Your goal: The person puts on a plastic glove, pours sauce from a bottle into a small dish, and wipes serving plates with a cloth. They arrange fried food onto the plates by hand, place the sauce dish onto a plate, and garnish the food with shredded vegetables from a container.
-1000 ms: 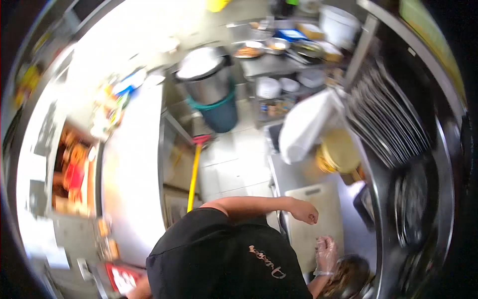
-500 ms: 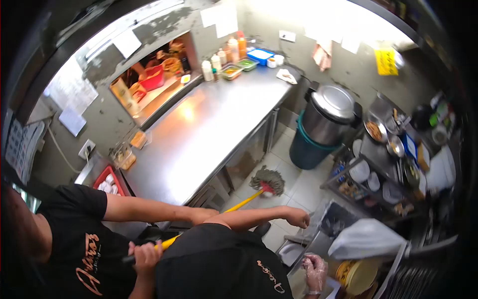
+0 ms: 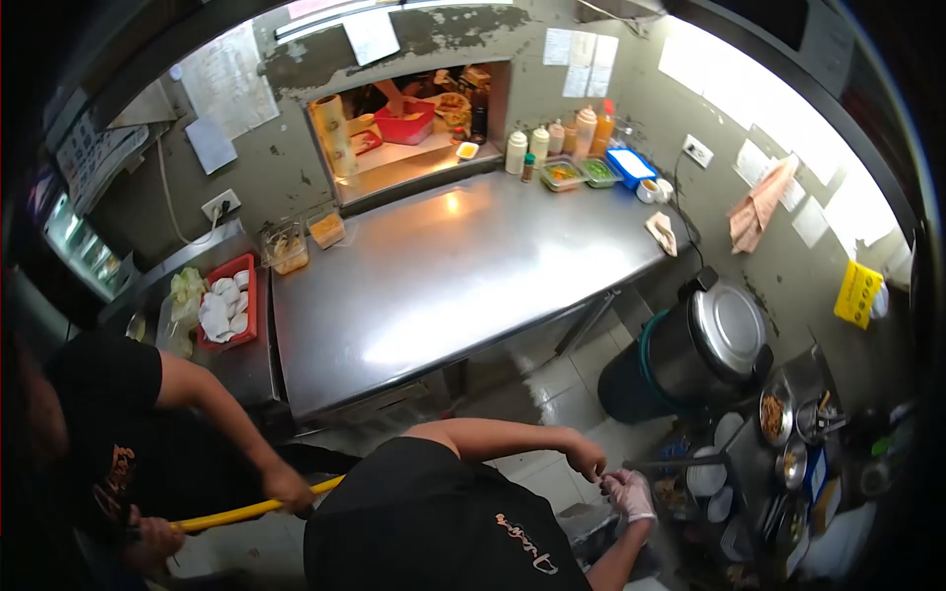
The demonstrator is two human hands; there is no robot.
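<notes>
My bare left hand is closed in a pinch, its fingertips meeting those of my right hand. A clear, thin glove covers my right hand, whose fingers are curled together. Anything between the fingertips is too small to make out. Both hands are in front of my black shirt, above the floor and beside the dark shelving.
At the left, a co-worker grips a yellow pole with two hands. A steel counter spans the middle, with squeeze bottles at its back. Right of it are a lidded steel pot and shelving with bowls.
The view has swung toward the counter and wall. My hands, apart earlier, have come together at the fingertips. The mop head has left view, and the co-worker's pole lies lower.
</notes>
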